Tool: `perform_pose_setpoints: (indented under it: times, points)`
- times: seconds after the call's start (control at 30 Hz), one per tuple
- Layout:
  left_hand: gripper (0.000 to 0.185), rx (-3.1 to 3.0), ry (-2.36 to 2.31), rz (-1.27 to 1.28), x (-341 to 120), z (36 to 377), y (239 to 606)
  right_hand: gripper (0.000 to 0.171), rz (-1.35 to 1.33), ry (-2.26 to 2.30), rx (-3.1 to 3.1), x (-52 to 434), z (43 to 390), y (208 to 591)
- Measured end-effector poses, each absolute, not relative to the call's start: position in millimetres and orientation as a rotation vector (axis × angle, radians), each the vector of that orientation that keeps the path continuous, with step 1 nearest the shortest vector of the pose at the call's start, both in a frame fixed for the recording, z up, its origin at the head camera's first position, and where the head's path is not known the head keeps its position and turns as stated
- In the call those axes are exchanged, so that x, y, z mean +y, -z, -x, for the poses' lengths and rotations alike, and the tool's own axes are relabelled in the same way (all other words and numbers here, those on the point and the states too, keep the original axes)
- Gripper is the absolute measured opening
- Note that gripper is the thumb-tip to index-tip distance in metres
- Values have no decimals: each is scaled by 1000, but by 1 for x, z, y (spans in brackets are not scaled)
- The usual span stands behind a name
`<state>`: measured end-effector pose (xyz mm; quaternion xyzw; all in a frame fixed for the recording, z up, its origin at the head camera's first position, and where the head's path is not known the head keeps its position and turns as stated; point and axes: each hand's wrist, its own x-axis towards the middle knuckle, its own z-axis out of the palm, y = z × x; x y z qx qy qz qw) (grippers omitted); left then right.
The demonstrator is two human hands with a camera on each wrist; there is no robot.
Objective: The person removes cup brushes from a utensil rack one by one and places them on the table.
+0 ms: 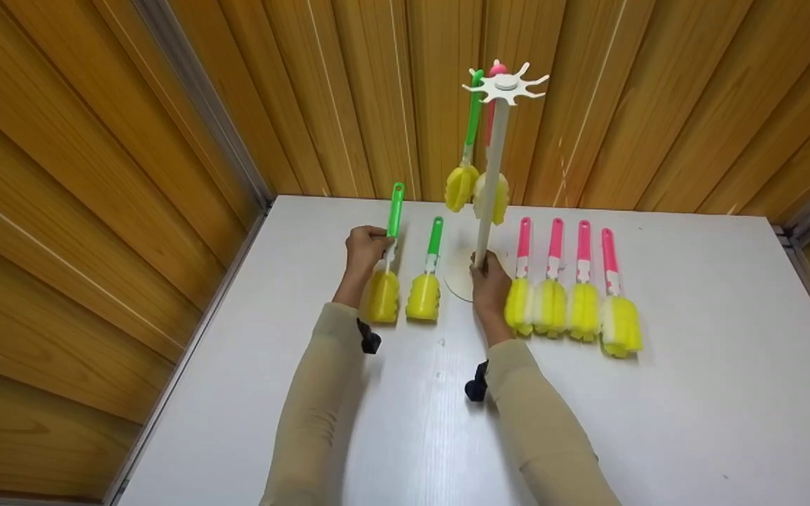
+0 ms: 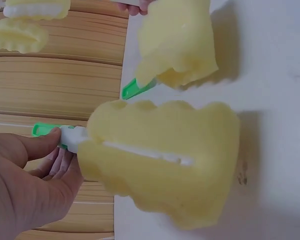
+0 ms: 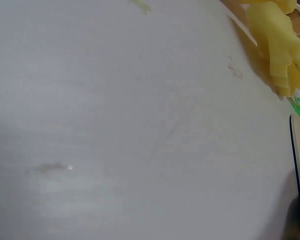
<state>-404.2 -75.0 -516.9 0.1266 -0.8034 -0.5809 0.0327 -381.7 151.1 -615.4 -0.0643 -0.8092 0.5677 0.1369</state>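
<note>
On table: L hand [image 1: 366, 246] gripping green brush [image 1: 387, 261], R hand [image 1: 491, 281] round stand pole [image 1: 489, 190].

Four pink-handled brushes [image 1: 565, 288] lie on the white table [image 1: 693, 393], wood-panelled walls [image 1: 95, 176] behind.

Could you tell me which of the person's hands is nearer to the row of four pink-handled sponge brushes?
The right hand, gripping the stand's pole, is beside the pink-handled brushes. The left hand is farther off, holding a green-handled brush.

Rack [image 1: 491, 169] stands mid-table [image 1: 693, 393]; two brushes [image 1: 475, 190] hang behind its pole, two brushes [image 1: 405, 281] lie to its left, four brushes [image 1: 574, 295] to its right.
</note>
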Motion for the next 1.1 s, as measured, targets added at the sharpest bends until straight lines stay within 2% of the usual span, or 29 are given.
perform_pose_setpoints:
  times: [0.5,1.1]
  points:
    - [24,-2539,1805,-578,-66,423,532,27,168,-1648,-2339,153,381,615]
    - [21,-2490,1733,-630,-45,433,548,26,168,-1637,-2331,151,381,617]
